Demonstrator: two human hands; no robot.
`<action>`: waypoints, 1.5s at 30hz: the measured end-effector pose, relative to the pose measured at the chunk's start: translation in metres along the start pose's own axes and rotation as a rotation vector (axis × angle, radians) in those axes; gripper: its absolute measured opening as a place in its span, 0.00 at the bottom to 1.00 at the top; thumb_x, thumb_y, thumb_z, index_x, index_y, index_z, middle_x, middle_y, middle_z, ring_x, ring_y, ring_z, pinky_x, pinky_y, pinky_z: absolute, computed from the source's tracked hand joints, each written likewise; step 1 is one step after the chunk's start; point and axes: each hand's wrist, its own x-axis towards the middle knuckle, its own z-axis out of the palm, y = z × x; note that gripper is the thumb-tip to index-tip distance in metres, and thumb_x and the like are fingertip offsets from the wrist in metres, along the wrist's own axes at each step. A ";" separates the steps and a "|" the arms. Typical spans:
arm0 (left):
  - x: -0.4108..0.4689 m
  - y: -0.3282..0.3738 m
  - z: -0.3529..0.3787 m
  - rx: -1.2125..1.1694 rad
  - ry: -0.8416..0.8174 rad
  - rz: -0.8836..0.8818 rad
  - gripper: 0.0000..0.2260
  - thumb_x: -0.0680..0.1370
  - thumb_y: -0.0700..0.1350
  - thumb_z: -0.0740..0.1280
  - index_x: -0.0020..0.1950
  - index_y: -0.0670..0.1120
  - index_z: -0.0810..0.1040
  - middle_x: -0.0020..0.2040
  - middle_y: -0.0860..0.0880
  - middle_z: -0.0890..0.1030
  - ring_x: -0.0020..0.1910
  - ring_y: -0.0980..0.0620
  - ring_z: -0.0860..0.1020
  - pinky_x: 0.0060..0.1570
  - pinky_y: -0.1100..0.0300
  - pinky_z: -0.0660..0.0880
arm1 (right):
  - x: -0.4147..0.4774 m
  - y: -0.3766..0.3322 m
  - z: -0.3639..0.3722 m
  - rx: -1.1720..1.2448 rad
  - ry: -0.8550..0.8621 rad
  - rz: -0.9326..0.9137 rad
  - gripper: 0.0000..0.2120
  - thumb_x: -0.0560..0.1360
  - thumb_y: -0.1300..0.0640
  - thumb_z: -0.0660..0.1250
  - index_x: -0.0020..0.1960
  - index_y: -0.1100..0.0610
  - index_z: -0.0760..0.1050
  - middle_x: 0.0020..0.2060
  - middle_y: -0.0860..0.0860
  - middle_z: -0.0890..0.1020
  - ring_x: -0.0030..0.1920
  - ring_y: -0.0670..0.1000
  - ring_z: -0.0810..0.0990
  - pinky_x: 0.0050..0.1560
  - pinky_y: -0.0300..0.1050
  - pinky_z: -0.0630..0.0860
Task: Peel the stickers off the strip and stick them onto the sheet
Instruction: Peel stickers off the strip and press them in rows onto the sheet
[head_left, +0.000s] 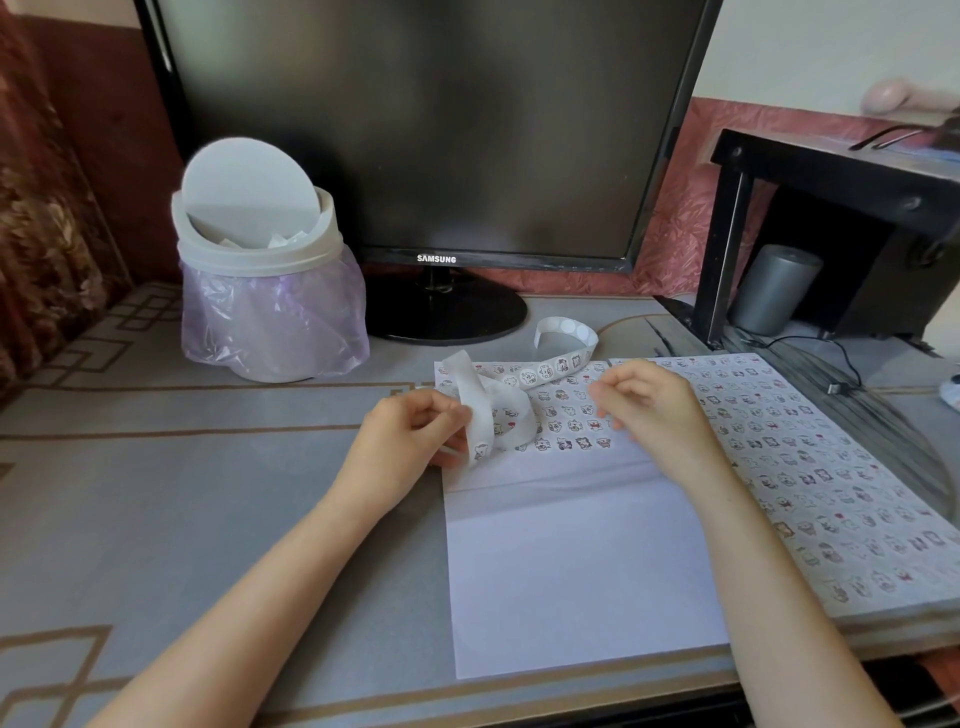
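Note:
A white sheet (582, 561) lies on the table in front of me, its upper part covered with rows of small cartoon stickers (571, 426). A curling white sticker strip (483, 410) loops over the sheet's top left corner and trails back toward the monitor. My left hand (410, 441) pinches the strip's near end, where one sticker shows. My right hand (649, 410) hovers over the sticker rows with fingers curled; whether the fingertips hold a sticker is hidden.
A second sheet (810, 478) full of stickers lies to the right. A small white swing-lid bin (260, 270) with a purple bag stands at the back left. A black monitor (431, 130) fills the back, and a black stand (831, 218) with a grey cylinder sits at the right.

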 end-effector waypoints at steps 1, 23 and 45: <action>0.000 0.001 0.000 -0.025 -0.006 0.004 0.07 0.78 0.41 0.65 0.43 0.39 0.79 0.37 0.46 0.83 0.35 0.54 0.81 0.40 0.60 0.81 | -0.003 -0.006 0.005 0.039 -0.064 -0.037 0.05 0.74 0.61 0.69 0.40 0.54 0.76 0.32 0.50 0.81 0.29 0.42 0.75 0.31 0.35 0.70; -0.001 0.006 0.001 -0.250 -0.023 0.050 0.07 0.79 0.41 0.63 0.47 0.37 0.77 0.33 0.49 0.83 0.35 0.54 0.81 0.33 0.63 0.78 | -0.024 -0.030 0.056 0.252 -0.319 -0.168 0.10 0.68 0.67 0.74 0.43 0.56 0.75 0.37 0.47 0.80 0.38 0.42 0.77 0.34 0.31 0.70; -0.001 0.002 0.001 -0.099 -0.129 0.041 0.04 0.75 0.41 0.69 0.47 0.42 0.81 0.44 0.42 0.84 0.42 0.50 0.82 0.51 0.55 0.80 | -0.022 -0.028 0.055 0.230 -0.264 -0.167 0.09 0.70 0.69 0.71 0.40 0.55 0.79 0.33 0.46 0.80 0.33 0.39 0.76 0.33 0.28 0.69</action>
